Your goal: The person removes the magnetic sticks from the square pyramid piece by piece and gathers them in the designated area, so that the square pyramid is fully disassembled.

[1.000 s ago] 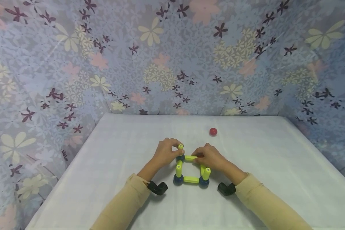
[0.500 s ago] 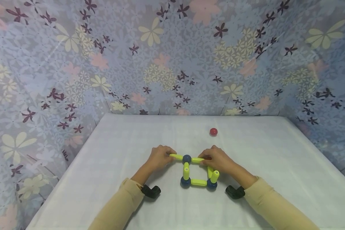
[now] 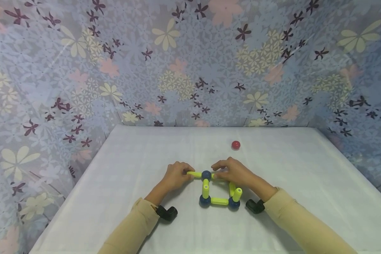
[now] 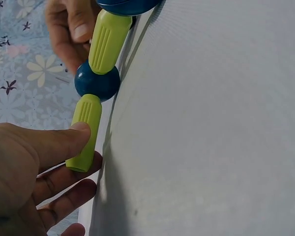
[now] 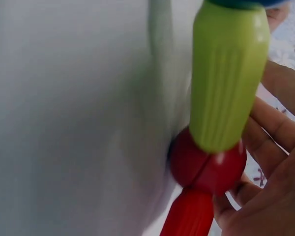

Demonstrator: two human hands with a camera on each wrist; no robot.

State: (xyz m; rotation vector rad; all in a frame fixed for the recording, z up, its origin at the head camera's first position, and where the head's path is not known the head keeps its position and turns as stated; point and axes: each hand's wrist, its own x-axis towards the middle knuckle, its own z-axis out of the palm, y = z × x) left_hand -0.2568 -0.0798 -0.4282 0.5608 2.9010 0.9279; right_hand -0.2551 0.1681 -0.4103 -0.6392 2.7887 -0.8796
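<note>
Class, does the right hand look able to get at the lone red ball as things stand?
Probably yes: the lone red ball lies farther back on the white cloth, and nothing visible stands between it and the right hand.

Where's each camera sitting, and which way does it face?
Head: worn on the head, looking forward and down at the table; left hand, right hand and sleeves show.
Left wrist: on that wrist, facing the green stick the left hand pinches; the right hand shows beyond.
Right wrist: on that wrist, facing a red ball and red stick; right hand at right.
Shared: head and left wrist both show that pinched green stick.
</note>
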